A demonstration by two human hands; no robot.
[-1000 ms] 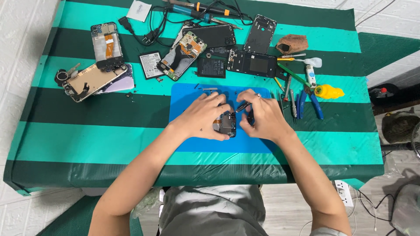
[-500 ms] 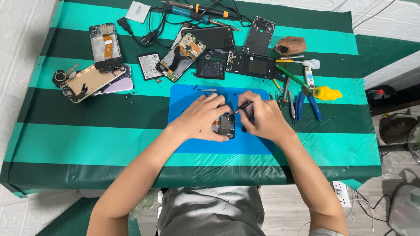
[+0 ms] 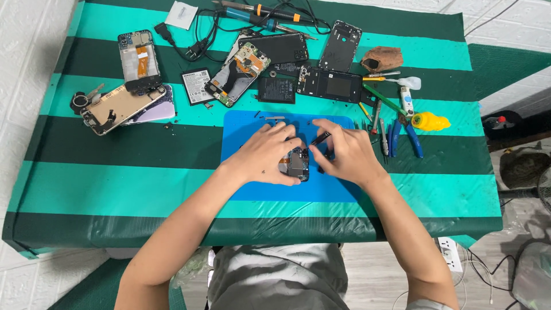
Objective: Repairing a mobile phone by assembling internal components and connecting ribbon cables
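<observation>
Hands meet over the blue mat point(image 3: 252, 189) on the striped worktop point(image 3: 115, 183). Our left hand point(image 3: 265, 155) curls around an opened phone point(image 3: 297, 163), pinning it to the mat; its dark inner board shows between our fingers. Our right hand point(image 3: 347, 154) pinches a thin black tool point(image 3: 319, 138), tip angled down at the phone's top edge. Since half a second ago little has shifted, only the tool tilted slightly. No container holds parts; loose phone frames point(image 3: 338, 86), a battery point(image 3: 196, 86) and blue pliers point(image 3: 404, 135) lie around.
</observation>
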